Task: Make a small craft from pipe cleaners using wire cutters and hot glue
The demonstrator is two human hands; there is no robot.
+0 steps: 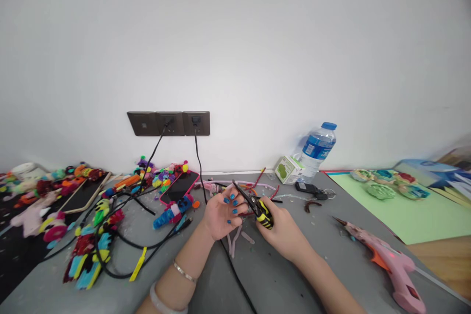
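My right hand (pixel 277 228) is wrapped around pliers (pixel 263 213) with yellow and black handles. Their dark jaws point up and left, ending by the fingertips of my left hand (pixel 225 213). That hand is turned palm up with its fingers curled in, blue polish on the nails; anything pinched at the tips is too small to make out. Behind and below the hands lie pipe cleaners, with a pale lilac piece (pixel 232 244) under them and a dark red one (pixel 275 192) to the right.
Left lie fuzzy pipe-cleaner figures (pixel 88 255), a pink-edged phone (pixel 180 187) and black cables (pixel 128 274). A water bottle (pixel 316 152), green-and-white box (pixel 289 170) and keys (pixel 311 189) stand or lie at the back right. A pink glue gun (pixel 393 260) rests near green paper (pixel 353 189).
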